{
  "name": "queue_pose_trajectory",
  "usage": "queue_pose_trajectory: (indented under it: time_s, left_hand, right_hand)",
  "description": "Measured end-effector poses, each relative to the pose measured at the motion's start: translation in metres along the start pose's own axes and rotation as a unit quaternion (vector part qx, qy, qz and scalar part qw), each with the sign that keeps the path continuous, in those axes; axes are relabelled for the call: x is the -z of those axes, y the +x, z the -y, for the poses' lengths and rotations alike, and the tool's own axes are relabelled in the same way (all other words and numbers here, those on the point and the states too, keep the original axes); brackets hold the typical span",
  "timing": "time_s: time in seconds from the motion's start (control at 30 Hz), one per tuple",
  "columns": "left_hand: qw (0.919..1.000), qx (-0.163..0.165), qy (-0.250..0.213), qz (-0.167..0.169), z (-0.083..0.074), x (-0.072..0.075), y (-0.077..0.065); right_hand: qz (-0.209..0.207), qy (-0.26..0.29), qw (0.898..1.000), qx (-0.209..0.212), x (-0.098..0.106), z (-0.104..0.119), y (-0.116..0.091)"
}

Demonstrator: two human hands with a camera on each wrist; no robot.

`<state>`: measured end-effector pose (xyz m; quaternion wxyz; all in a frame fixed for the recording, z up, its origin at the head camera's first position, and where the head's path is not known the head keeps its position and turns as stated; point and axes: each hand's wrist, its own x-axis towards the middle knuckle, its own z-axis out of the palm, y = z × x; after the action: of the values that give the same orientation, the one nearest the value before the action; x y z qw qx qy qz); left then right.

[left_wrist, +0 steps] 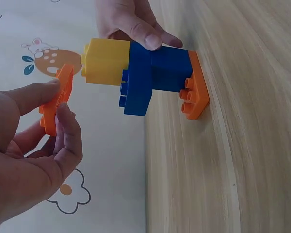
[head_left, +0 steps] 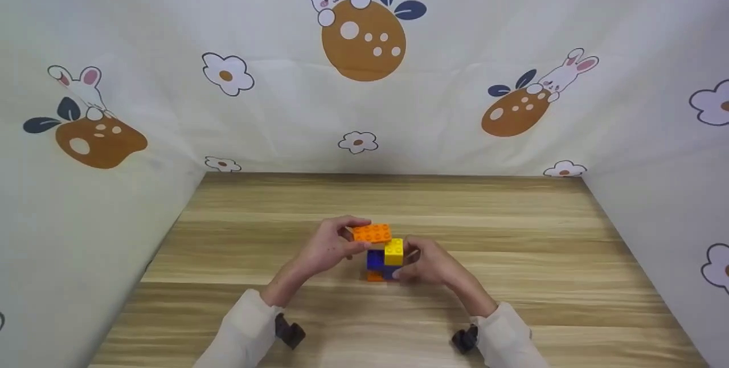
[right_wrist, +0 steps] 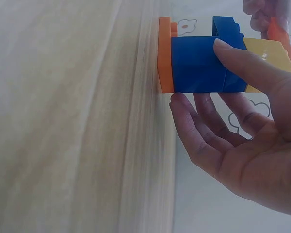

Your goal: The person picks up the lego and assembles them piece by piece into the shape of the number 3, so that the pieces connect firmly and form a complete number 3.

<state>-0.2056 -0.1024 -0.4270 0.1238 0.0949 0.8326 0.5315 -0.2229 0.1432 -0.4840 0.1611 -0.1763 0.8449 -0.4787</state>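
Observation:
My left hand pinches a flat orange building brick by its edges, studs facing up. That brick is held beside the top of a stack of toy bricks; in the left wrist view a gap shows between them. The stack has an orange base plate on the table, a blue block, a wider thin blue brick jutting out to one side, and a yellow block on top. My right hand holds the stack, thumb and fingers on the blue bricks.
The stack stands on a wood-grain table. A pale cloth printed with rabbits, oranges and flowers rises at the back and both sides. Black devices sit at both wrists.

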Motion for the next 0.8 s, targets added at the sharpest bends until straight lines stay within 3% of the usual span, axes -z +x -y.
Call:
queue_pose_trajectory:
  time_s: [0.33, 0.8]
  left_hand:
    - [0.9995, -0.013, -0.004, 0.028, 0.001, -0.011, 0.004]
    - [0.9993, 0.004, 0.0, 0.037, 0.002, -0.015, 0.009]
  right_hand:
    - [0.008, 0.0, 1.0, 0.006, 0.001, 0.0, 0.0]
    - [0.008, 0.003, 1.0, 0.012, 0.0, -0.002, 0.001]
